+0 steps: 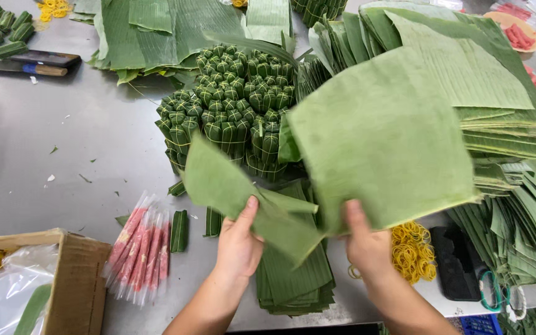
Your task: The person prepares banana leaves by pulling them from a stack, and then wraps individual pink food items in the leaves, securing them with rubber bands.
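Note:
My left hand [238, 239] pinches a narrow strip of green banana leaf [231, 186] lifted above the steel table [82, 136]. My right hand [366, 242] grips the lower edge of a large square leaf sheet [379, 136], held up and tilted toward me. The two leaves overlap between my hands. Below them lies a stack of narrow cut leaf strips [293, 279]. Behind the leaves stands a pile of several small leaf-wrapped bundles tied with bands [231, 105].
Clear sleeves of pink sausage-like sticks [141, 248] lie at left beside a cardboard box [75, 279]. Yellow rubber bands [412, 251] and a black object [457, 260] sit at right. Tall stacks of leaf sheets [504, 130] fill the right. A knife [23, 64] lies far left.

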